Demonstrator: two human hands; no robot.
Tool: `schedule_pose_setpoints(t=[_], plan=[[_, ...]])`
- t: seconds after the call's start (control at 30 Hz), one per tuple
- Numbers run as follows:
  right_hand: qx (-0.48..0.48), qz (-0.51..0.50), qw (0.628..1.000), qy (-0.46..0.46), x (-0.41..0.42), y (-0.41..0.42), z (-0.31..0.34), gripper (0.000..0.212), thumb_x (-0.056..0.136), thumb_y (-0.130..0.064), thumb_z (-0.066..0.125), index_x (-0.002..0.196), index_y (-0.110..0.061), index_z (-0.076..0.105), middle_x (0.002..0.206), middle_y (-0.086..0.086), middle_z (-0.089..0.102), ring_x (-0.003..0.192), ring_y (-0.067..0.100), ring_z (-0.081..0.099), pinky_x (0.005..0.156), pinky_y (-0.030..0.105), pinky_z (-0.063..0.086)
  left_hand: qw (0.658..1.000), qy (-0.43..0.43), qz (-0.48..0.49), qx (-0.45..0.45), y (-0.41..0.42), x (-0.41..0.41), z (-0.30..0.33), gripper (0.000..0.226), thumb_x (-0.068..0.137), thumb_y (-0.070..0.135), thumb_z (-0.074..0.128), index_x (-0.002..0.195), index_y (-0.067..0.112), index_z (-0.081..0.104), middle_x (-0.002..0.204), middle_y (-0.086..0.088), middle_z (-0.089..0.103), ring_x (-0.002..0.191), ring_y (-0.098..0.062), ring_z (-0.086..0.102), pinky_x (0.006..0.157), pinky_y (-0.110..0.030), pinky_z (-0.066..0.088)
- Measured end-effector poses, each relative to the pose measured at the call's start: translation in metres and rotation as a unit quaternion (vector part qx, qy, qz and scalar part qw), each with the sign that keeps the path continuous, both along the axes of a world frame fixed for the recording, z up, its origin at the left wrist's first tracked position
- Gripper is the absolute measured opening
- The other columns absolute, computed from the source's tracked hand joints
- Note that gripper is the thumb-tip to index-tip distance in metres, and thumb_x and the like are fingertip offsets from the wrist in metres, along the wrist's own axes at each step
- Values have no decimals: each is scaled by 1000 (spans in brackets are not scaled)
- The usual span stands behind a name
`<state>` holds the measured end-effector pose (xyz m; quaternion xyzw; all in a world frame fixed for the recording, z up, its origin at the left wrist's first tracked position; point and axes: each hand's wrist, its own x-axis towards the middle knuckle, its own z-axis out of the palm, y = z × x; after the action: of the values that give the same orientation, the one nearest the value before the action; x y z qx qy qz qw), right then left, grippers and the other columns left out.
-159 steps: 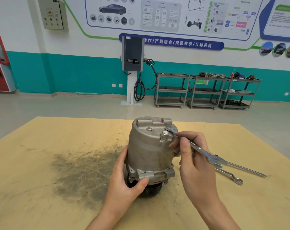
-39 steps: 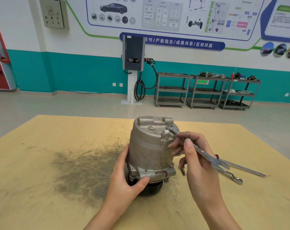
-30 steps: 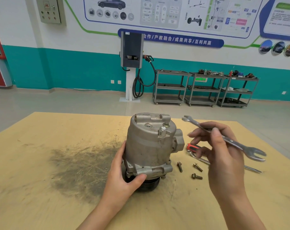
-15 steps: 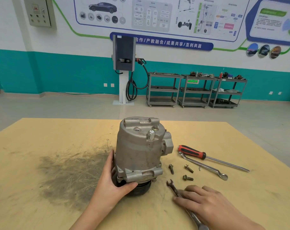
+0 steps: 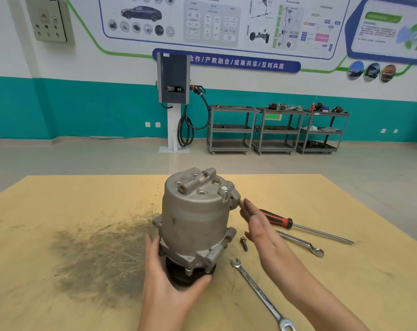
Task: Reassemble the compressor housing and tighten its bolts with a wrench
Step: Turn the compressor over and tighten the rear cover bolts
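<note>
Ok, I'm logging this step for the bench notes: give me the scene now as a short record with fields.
compressor: upright on the table, pulley end down
left hand: grips the compressor's base
right hand: open, fingers straight, beside the housing, holding nothing
open-end wrench: flat on the table, near side
loose bolt: one visible beside the base
other tools: red-handled screwdriver, ring spanner

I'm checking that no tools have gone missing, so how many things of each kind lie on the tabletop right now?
Grey metal compressor housings: 1
Silver open-end wrenches: 1
Silver ring spanners: 1
Screwdrivers with a red and black handle: 1
Loose dark bolts in view: 1; the right hand may hide others
Total: 5
</note>
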<state>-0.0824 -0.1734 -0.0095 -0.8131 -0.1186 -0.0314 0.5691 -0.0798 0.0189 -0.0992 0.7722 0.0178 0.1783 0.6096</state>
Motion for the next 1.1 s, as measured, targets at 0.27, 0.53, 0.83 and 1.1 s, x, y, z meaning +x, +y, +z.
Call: schedule_pose_setpoints(t=[0.27, 0.53, 0.83, 1.1], plan=[[28, -72, 996, 51, 10, 5, 3, 82, 77, -75, 23, 151, -41, 20, 154, -25, 23, 139, -5, 22, 117, 27, 21, 996, -76, 26, -42, 10, 7, 5, 158, 33, 55, 97, 156, 24, 3, 163, 11, -3, 131, 35, -1, 113, -3, 4], [-168, -146, 975, 9, 38, -42, -34, 21, 101, -31, 47, 118, -34, 57, 122, -11, 60, 100, -4, 57, 70, 3, 39, 984, -17, -132, -116, 33, 34, -7, 139, 30, 57, 94, 143, 56, 14, 146, 37, 30, 138, 10, 37, 122, -39, 26], [-474, -165, 865, -22, 54, -60, -70, 36, 94, -42, 57, 129, -32, 60, 115, -8, 47, 116, 13, 40, 96, 28, 39, 987, -5, -125, -99, 27, 31, -10, 94, 55, 62, 89, 132, 53, 36, 134, 32, 52, 130, 4, 49, 114, -31, 36], [-243, -204, 945, -76, 61, -55, -54, 4, 89, -31, 69, 88, -27, 69, 79, -9, 65, 81, 11, 61, 69, 20, 46, 990, -10, -116, -84, 24, 29, -10, 87, 58, 52, 83, 130, 57, 36, 125, 40, 57, 123, 12, 52, 110, -26, 38]])
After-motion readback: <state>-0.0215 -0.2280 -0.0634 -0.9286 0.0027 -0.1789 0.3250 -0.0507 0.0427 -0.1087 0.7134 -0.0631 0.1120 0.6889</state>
